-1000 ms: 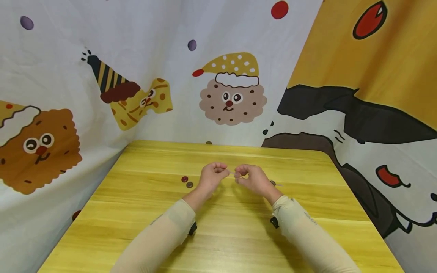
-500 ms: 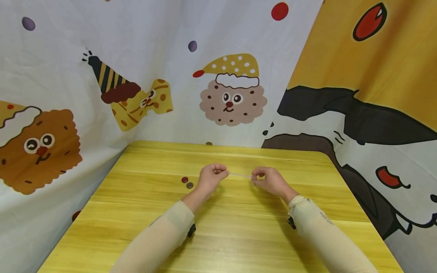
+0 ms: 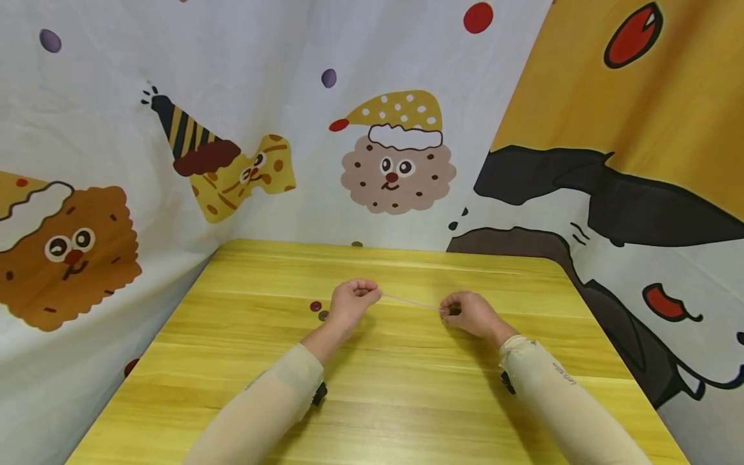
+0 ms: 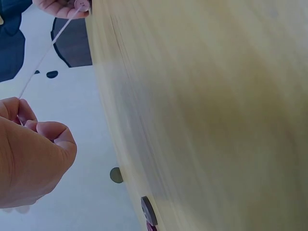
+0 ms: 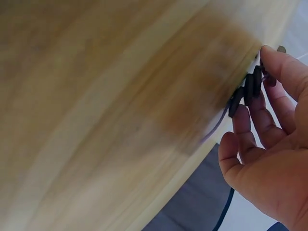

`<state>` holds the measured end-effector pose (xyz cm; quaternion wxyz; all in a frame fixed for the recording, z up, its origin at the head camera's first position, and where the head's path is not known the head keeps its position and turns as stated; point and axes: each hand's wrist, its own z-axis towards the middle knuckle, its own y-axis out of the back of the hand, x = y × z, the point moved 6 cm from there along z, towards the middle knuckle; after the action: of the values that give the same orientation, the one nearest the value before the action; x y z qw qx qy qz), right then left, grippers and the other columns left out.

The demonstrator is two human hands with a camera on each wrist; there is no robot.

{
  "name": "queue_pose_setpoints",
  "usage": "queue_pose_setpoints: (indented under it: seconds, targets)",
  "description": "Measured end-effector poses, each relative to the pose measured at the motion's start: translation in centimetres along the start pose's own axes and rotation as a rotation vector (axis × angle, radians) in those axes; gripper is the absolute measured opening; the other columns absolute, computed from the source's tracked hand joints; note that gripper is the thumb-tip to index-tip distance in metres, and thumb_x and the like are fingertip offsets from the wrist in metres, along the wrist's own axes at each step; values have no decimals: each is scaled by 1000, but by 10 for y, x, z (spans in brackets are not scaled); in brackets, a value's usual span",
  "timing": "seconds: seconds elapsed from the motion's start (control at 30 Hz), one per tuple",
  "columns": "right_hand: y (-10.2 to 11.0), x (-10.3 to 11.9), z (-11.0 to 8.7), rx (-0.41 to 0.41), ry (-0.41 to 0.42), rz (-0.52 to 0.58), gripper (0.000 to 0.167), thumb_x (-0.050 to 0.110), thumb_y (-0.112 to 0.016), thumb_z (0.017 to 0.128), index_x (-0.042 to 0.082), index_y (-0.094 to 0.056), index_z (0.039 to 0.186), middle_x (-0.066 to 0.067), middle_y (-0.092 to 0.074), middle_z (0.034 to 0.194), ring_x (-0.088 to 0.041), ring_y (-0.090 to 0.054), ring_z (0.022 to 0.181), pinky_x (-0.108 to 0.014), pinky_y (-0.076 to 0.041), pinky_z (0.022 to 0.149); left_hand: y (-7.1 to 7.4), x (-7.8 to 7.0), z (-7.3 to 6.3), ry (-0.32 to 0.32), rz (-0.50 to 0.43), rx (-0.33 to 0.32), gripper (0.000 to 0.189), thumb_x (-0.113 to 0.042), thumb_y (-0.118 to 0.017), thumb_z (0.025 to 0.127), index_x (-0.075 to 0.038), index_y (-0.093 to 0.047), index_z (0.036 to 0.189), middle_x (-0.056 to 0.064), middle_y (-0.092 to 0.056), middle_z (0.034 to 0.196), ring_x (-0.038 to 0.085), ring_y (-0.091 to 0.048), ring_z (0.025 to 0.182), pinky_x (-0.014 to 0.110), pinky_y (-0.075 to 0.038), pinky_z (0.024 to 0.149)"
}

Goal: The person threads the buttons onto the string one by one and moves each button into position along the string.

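Note:
A thin pale string (image 3: 411, 302) runs taut between the two hands. My left hand (image 3: 351, 305) pinches one end of it between thumb and fingers. On the right, my right hand (image 3: 475, 314) pinches a round pinkish button (image 4: 82, 5) where the string meets it. Several dark buttons (image 5: 249, 89) sit in a row by the right fingertips in the right wrist view, with a string tail (image 5: 215, 127) trailing from them. Left of the left hand, a maroon button (image 3: 316, 306) and a grey-brown button (image 3: 323, 316) lie on the table.
The hands work over the far half of a yellow wood-grain table (image 3: 395, 407). A printed cartoon curtain (image 3: 279, 77) hangs behind and along its sides. Dark wrist devices show under both sleeves.
My right hand has moved right and slightly nearer, away from the left hand, so more string shows between them. The left hand has shifted a little left.

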<state>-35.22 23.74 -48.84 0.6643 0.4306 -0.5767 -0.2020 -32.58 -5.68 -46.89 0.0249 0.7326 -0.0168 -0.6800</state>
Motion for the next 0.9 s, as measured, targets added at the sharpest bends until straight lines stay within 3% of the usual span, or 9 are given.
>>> queue_pose_setpoints:
  seconds: [0.33,0.47,0.73,0.9]
  targets:
    - [3,-9,-2,17,-1,-8,15,15,-83,95,10,-74,106,1,-74,100,-14,-61,90,-35,-52,85,3,-1,-3,-10,-4,-5,14,-17,-79,98,-8,-76,108,5,-72,103,17,-65,92,52,-56,94]
    - [4,-11,-3,29,0,-9,18,16,-83,96,9,-73,109,1,-74,102,-14,-63,93,-38,-53,90,2,-2,-5,-1,-14,2,14,-16,-79,98,-8,-76,108,5,-71,102,18,-64,93,52,-56,95]
    - [1,-16,-4,35,-24,-4,36,17,-80,98,3,-70,129,-5,-74,116,-23,-66,112,-54,-51,110,1,0,-5,2,-12,-3,13,-16,-78,99,-7,-75,108,5,-70,101,17,-64,92,49,-56,92]
    - [0,-16,-5,41,-39,18,42,15,-79,99,0,-66,135,-8,-73,119,-24,-64,111,-55,-50,111,1,0,-5,1,-5,-1,13,-16,-79,98,-8,-76,108,4,-70,101,17,-64,91,52,-56,94]
